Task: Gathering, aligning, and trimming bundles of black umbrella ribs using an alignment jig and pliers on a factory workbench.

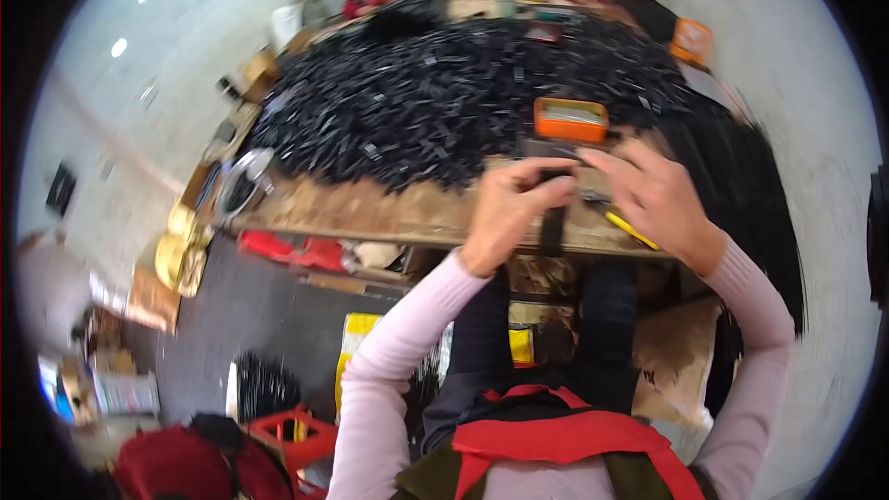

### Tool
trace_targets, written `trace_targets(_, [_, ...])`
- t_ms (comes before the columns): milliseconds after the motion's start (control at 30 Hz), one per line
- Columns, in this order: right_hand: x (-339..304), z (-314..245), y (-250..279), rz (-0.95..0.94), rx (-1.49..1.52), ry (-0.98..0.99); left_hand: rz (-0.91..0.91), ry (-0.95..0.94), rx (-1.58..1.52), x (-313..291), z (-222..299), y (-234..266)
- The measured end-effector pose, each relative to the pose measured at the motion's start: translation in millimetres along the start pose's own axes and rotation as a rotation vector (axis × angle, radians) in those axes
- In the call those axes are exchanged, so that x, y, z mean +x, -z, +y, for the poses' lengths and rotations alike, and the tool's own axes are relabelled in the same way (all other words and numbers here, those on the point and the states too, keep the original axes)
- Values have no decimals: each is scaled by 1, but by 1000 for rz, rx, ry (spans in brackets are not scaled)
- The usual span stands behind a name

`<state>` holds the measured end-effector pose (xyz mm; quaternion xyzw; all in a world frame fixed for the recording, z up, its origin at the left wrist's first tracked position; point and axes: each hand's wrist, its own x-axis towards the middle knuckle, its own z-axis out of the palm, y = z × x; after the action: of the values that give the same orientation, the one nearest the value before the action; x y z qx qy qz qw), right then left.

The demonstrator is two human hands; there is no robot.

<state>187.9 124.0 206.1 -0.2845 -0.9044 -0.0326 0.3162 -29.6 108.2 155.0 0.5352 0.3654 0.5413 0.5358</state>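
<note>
Above the near edge of the table, my left hand (515,207) is closed with thumb and forefinger on a black strap (552,230) that hangs down past the edge. My right hand (656,196) reaches in from the right, its fingertips close to the upper end of the strap; motion blurs them, and whether they grip anything cannot be made out. Under the right hand lies a hand tool with yellow handles (632,231), perhaps pliers or snips. An orange box (571,119) with pale contents stands just beyond both hands.
A big heap of short black pieces (398,102) covers most of the wooden table (343,208). Long black strips (741,194) drape over its right side. A clear tub (245,181) sits at the left corner, a red stool (296,435) on the floor. Two people work at the far end.
</note>
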Motion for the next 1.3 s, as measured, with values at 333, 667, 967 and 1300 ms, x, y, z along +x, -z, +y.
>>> trace_targets(333, [-19,9,1,37,-125,71,-19,1,-101,5,1,-12])
trace_targets(667, [-21,-7,1,-187,-182,-9,-41,-39,-86,3,0,-4])
trace_targets(967, [-17,6,0,-78,-248,156,-59,-19,-129,6,-2,0])
trace_targets(1300, [-6,12,3,62,-248,334,-106,69,-154,2,-1,6])
